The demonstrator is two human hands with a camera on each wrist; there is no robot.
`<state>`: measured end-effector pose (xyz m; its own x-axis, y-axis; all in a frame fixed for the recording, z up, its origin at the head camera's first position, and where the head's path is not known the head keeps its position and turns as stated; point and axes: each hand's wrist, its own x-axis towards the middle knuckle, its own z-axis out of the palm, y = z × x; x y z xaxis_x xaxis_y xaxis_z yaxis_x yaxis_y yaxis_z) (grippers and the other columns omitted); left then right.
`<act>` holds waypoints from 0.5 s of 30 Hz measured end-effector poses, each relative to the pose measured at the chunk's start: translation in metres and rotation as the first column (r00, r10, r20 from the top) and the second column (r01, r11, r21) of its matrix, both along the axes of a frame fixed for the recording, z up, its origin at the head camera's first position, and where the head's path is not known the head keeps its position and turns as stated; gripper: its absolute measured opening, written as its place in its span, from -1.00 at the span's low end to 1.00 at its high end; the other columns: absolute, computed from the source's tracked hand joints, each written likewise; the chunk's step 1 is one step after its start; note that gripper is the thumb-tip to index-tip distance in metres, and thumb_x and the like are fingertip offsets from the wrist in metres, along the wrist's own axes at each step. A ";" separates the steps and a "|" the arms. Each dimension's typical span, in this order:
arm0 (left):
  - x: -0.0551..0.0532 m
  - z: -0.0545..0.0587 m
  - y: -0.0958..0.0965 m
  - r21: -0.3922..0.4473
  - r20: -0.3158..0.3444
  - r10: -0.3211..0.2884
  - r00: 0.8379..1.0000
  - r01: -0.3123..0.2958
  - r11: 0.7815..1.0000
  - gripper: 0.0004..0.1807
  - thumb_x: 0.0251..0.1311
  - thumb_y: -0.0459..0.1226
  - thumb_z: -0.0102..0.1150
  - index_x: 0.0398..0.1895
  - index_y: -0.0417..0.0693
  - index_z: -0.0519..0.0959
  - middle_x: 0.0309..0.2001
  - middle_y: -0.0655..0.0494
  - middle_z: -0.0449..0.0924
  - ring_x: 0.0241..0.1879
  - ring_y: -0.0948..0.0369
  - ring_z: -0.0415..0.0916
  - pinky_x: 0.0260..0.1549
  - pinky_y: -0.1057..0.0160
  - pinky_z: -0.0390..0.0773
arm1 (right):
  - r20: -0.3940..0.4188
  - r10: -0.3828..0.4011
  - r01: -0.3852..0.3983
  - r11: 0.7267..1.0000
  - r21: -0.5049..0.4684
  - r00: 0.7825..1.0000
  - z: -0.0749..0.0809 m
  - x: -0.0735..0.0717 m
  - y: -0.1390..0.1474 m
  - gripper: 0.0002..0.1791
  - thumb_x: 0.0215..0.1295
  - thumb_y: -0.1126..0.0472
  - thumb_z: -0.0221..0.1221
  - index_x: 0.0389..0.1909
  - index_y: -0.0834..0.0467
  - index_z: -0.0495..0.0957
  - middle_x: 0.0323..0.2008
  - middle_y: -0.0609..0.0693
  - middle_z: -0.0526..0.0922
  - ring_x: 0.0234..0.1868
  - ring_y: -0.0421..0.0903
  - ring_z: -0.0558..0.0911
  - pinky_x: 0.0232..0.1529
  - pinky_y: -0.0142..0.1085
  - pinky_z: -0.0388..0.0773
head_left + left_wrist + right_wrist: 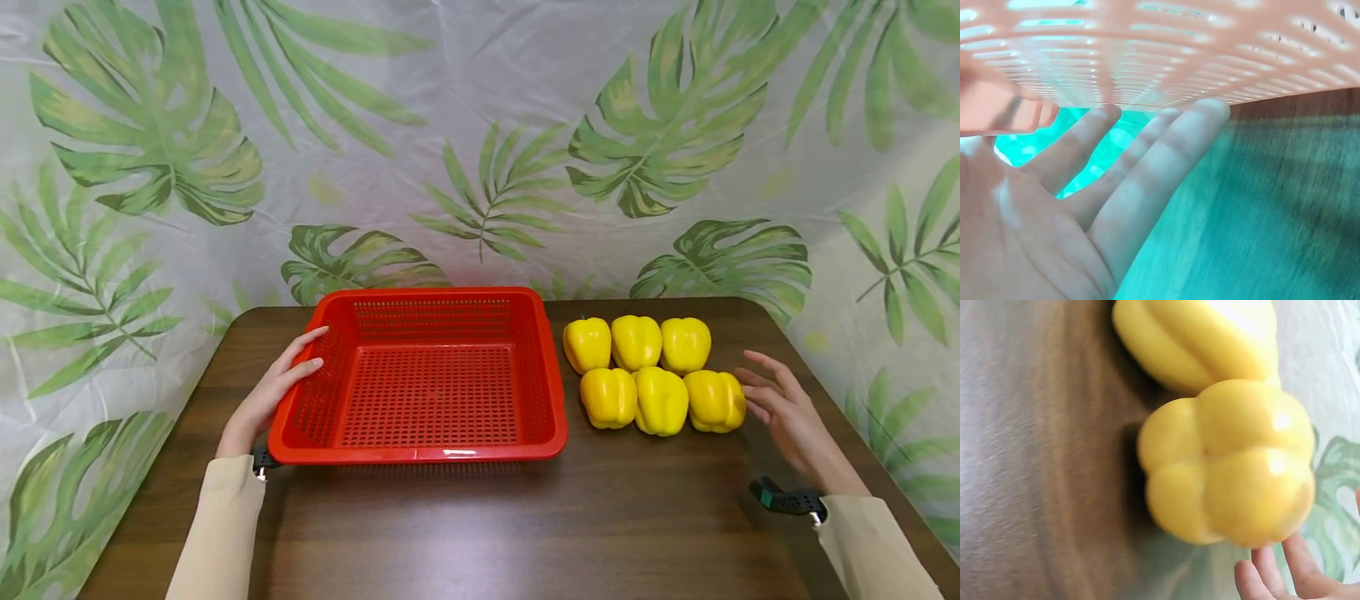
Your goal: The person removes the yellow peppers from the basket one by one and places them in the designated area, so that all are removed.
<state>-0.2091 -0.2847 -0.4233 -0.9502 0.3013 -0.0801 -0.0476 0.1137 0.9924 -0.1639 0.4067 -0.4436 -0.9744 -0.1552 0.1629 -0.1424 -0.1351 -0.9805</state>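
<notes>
A red plastic basket (435, 454) with slotted walls stands on the table, nothing inside it. My left hand (273, 392) holds its left side, thumb and a finger over the rim. In the left wrist view, other fingers (1154, 175) extend against the outside of the slotted wall. Several yellow bell peppers sit in two rows right of the basket. Beside the front row's rightmost bell pepper (716, 402) is my right hand (791, 421), its fingers spread and loosely bent. In the right wrist view its fingertips are close by that bell pepper (1229, 469); contact is unclear.
The dark wooden table (480, 533) has rounded far corners. A leaf-patterned cloth (495, 167) hangs behind it and down both sides. Another front-row bell pepper (661, 402) and a back-row bell pepper (686, 345) adjoin the rightmost one.
</notes>
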 end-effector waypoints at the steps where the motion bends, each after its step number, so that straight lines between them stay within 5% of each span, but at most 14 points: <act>1: 0.000 0.000 0.000 -0.005 -0.004 -0.002 1.000 0.002 1.000 -0.36 0.45 -0.14 -0.11 0.51 0.11 -0.05 0.35 -0.20 0.02 0.02 0.02 0.47 -0.14 0.11 0.59 | -0.009 -0.004 0.004 1.000 0.004 1.000 0.002 -0.001 0.000 -0.46 0.45 0.48 -0.20 0.36 0.00 0.20 0.10 -0.17 0.41 0.09 -0.37 0.45 -0.01 -0.56 0.40; 10: 0.001 0.007 -0.002 -0.121 -0.103 0.018 0.995 -0.030 0.992 -0.34 0.46 -0.14 -0.12 0.52 0.16 -0.10 0.32 -0.31 0.08 -0.04 0.12 0.52 -0.22 0.16 0.62 | -0.052 -0.048 0.053 0.994 0.098 0.997 0.025 -0.010 -0.014 -0.44 0.46 0.44 -0.14 0.42 0.05 0.13 0.12 -0.16 0.39 0.10 -0.35 0.41 0.07 -0.56 0.22; 15: 0.002 0.017 -0.006 -0.204 -0.158 0.002 0.988 -0.034 0.978 -0.30 0.46 -0.16 -0.13 0.53 0.03 -0.17 0.43 -0.27 -0.12 0.21 -0.12 0.26 -0.06 0.14 0.54 | -0.063 -0.043 0.051 0.988 0.145 0.997 0.037 -0.015 -0.030 -0.45 0.47 0.40 -0.14 0.42 0.04 0.14 0.13 -0.18 0.37 0.10 -0.35 0.38 0.04 -0.55 0.23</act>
